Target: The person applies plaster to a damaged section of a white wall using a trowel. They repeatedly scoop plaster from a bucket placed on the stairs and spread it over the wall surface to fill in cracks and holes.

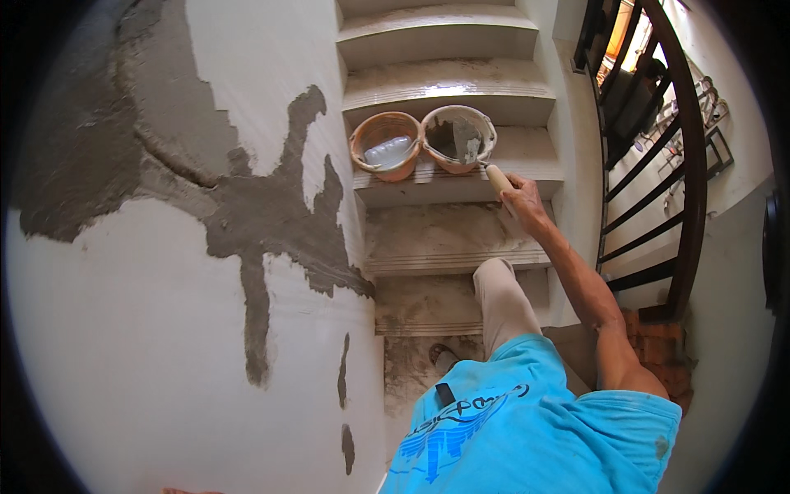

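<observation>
My right hand [523,200] is closed around the pale handle of a trowel [499,179], whose blade dips into a bucket [450,165] holding grey mortar. Mortar also coats part of that bucket's inner wall. Touching it on the left stands an orange-brown bucket [397,174] with a translucent plastic piece [388,153] inside. Both buckets rest on a stair step. Only a sliver of my left hand [191,491] shows at the bottom edge, by the white wall; its fingers cannot be made out.
Pale stairs [448,222] rise ahead, smeared with dirt. On the left, the white wall [148,346] carries irregular grey mortar patches [267,218] and a curved groove [173,165]. A dark railing [695,181] lines the right side, with bricks [658,350] below it.
</observation>
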Action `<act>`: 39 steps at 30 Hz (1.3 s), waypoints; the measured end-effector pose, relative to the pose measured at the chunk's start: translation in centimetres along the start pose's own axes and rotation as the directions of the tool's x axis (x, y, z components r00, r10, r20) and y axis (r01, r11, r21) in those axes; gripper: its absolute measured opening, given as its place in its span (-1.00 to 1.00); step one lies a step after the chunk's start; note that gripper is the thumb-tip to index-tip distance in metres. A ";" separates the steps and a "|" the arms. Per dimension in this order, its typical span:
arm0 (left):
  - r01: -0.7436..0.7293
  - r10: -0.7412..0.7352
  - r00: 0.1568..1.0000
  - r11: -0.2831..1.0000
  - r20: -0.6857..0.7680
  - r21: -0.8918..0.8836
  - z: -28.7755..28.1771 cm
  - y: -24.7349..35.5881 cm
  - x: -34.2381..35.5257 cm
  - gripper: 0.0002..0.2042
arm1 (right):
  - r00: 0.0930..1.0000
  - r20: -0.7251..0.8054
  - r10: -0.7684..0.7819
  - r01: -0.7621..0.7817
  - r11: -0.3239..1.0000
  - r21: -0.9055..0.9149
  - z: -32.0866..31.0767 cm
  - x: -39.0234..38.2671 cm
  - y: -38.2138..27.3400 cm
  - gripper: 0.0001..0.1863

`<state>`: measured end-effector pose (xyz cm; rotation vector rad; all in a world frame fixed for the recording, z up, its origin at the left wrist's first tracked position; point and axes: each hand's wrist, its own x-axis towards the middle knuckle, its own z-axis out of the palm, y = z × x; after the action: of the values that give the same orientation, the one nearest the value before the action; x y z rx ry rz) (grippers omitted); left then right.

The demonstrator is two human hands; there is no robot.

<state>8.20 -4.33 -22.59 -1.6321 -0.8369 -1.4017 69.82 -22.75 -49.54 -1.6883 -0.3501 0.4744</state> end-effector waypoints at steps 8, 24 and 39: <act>-0.136 0.137 0.988 0.990 0.066 -0.019 3.7 1.6 0.5 -0.49 | 0.985 -0.058 -0.165 0.099 0.801 -0.591 -4.1 11.2 4.9 -0.51; -0.530 0.480 0.846 0.807 0.233 0.260 7.0 -2.9 0.1 -0.42 | 0.827 0.386 -0.409 0.426 0.009 -0.905 -4.2 27.4 7.0 -0.83; -0.407 0.331 0.904 0.860 0.270 0.308 7.1 -2.2 -0.2 -0.40 | 0.927 0.232 -0.295 0.287 0.157 -0.945 2.7 31.3 10.8 -0.79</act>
<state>9.48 3.02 -22.88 -1.5639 -0.7878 -0.7647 95.28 -7.13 -64.05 -2.7854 -1.1597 -0.1806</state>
